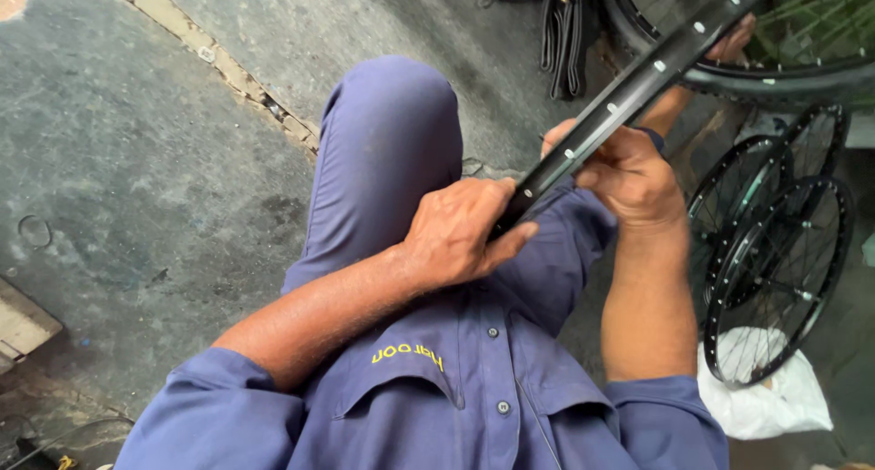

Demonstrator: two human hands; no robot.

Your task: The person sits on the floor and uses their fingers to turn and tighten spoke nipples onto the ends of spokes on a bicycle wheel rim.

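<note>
A black bicycle rim (629,92) with a row of small spoke holes runs from my lap up to the top right. My left hand (456,233) grips its near end above my blue-clad thigh. My right hand (629,174) wraps around the rim a little farther up. Another person's hand (734,41) touches the rim near the top right, beside a tyred wheel (775,78).
Two black spoked wheels (775,260) lean at the right over a white plastic bag (775,402). Black rubber tubes (565,32) hang at the top centre. A cracked concrete floor (137,160) spreads to the left, with a joint running diagonally.
</note>
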